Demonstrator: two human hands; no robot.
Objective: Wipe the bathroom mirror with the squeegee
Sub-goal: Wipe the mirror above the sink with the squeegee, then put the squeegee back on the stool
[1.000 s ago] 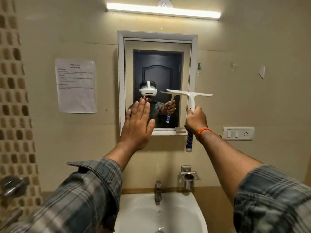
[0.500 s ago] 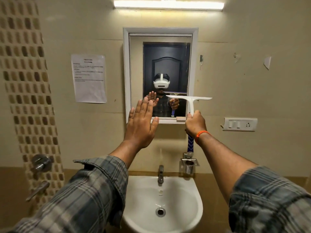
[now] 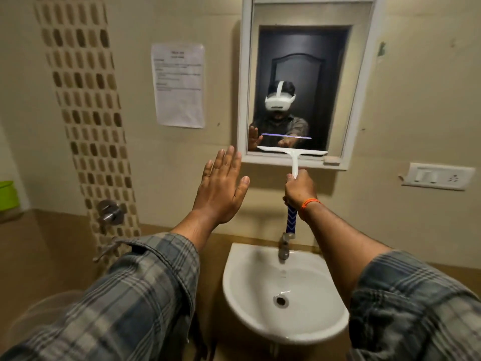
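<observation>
Your right hand is wrapped tight around the squeegee, just where the white stem meets the blue grip. The blue end sticks out below your fist, above the tap. The white blade is flat and level, right at the bottom of the mirror, on the last strip of glass above the frame. It looks pressed on the glass, but you cannot be sure from here. It spans most of the glass but not quite all of it.

Your left hand is open, with the fingers spread and nothing in it. It is up in front of the wall, just left of the frame's bottom corner. You cannot tell if it touches the wall.

This looks like the end of 1 downward pull. The blade has nowhere lower to go. The picture is too dim to show if the glass is wet or streaky.

For the next move, lift the blade off the glass and bring it back to the top. Set it flat, then pull straight down with a steady push. Let the new strip cover a little of the last one, so no line is left. Take care at the narrow strips by the 2 sides. The sink sits right below, so drips should fall in there.
</observation>
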